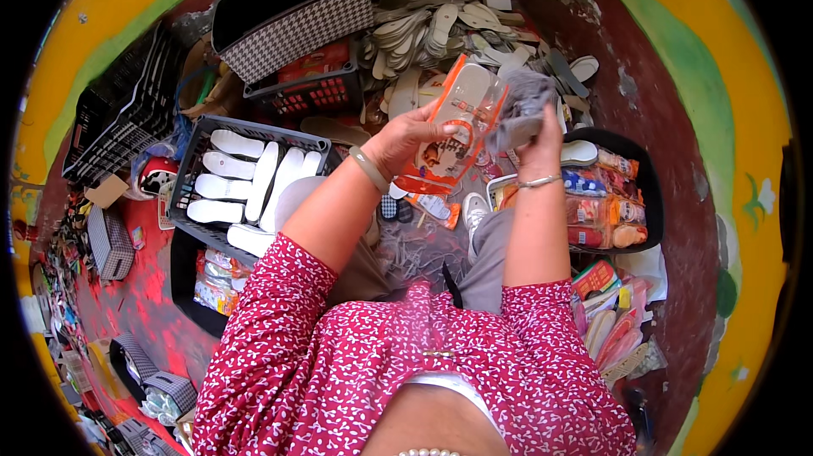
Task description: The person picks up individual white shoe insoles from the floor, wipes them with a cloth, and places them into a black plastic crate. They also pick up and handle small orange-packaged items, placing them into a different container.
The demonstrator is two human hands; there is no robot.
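Note:
My left hand [410, 141] grips a clear and orange plastic packet [440, 160] by its left side, thumb across the front. A pale insole [472, 88] shows through the packet's upper part. In my right hand [544, 147] is a bunched grey cloth [527, 100], raised beside the packet's right edge; motion blurs it, and whether cloth and packet touch I cannot tell. Below my hands, another orange-edged packet [436, 209] lies on the floor near my shoe [475, 217].
On the left stands a dark crate [188, 170] of white insoles. To the right, a black bin [648, 202] holds several orange packets. Loose insoles [415, 37] are heaped against the far wall, beside a houndstooth box [301, 41]. Stacked black crates [118, 109] stand far left.

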